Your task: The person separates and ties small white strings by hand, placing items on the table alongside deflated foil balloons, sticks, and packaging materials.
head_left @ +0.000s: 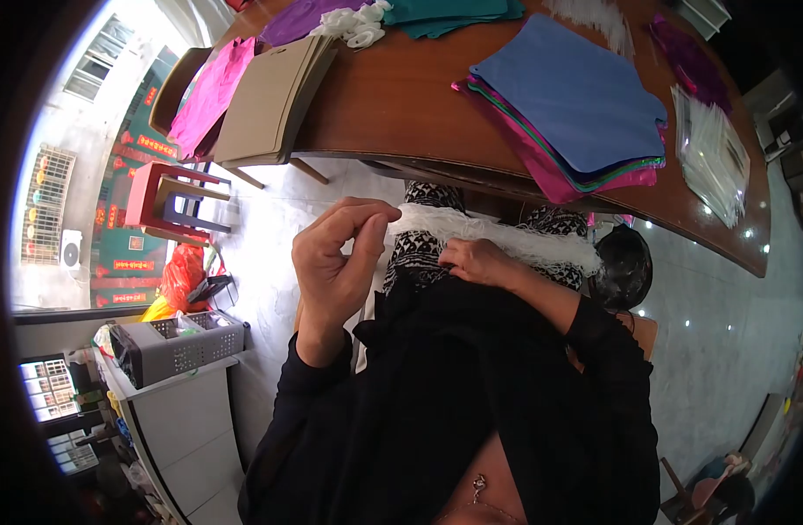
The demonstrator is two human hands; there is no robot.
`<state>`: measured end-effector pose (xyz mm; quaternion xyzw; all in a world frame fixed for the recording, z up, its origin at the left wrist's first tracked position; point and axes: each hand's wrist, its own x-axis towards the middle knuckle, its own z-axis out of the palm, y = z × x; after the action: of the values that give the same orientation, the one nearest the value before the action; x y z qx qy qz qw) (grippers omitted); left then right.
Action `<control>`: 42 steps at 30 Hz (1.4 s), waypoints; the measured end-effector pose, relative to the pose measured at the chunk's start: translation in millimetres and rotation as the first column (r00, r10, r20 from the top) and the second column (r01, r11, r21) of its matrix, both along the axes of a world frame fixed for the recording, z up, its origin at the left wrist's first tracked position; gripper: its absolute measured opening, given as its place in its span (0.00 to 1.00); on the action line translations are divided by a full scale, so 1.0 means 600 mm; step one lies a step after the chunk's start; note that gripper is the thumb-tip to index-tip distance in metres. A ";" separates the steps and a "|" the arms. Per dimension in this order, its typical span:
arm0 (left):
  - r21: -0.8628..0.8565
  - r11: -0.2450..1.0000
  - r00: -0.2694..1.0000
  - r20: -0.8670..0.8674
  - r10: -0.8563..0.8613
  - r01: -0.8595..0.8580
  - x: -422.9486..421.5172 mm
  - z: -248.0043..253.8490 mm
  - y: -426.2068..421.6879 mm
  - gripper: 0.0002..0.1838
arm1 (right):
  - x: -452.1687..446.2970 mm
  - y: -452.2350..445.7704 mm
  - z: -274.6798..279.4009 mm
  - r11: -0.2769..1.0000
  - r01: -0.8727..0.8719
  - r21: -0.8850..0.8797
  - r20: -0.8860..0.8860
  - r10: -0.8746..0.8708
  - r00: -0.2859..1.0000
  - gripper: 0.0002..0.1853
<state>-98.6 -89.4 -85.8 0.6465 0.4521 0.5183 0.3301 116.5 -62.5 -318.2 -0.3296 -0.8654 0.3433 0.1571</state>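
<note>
A long bundle of white strings lies across my lap, over black-and-white patterned trousers. My left hand is raised to the left of the bundle, with thumb and forefinger pinched together. Its index fingertip appears close to the bundle's left end; whatever the pinch holds is too fine to make out. Lower and to the right, my right hand rests near my lap in front of the strings, its fingers curled together. What lies inside those fingers is hidden.
Ahead stands a brown table bearing a blue-topped stack of bags, a tan stack, pink bags and clear plastic packets. A black bag is beside my right knee. A grey basket and red stool stand left.
</note>
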 end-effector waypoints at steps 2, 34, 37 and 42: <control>-0.018 1.000 1.000 -0.006 -0.001 0.001 0.000 0.002 -0.003 0.06 | -0.009 0.001 -0.004 1.000 -0.022 0.003 0.026 0.022 0.999 0.03; -0.117 0.966 0.964 -0.105 -0.245 0.232 0.022 0.020 0.018 0.07 | 0.172 -0.164 0.393 0.742 0.327 -0.585 -0.441 -0.630 0.640 0.05; -0.214 0.932 0.933 -0.149 -0.327 0.292 0.034 0.029 0.018 0.09 | 0.162 -0.166 0.387 0.845 0.320 -0.429 -0.564 -0.527 0.636 0.06; -0.453 0.578 0.655 0.017 -0.755 0.678 0.032 0.043 0.031 0.09 | 0.112 -0.150 0.389 0.962 0.193 -0.193 -0.665 -0.273 0.695 0.05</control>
<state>-79.2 -70.5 -59.9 0.7299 0.2787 0.1691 0.6008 183.7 -152.7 -84.6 -0.2944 -0.6768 0.4641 0.4897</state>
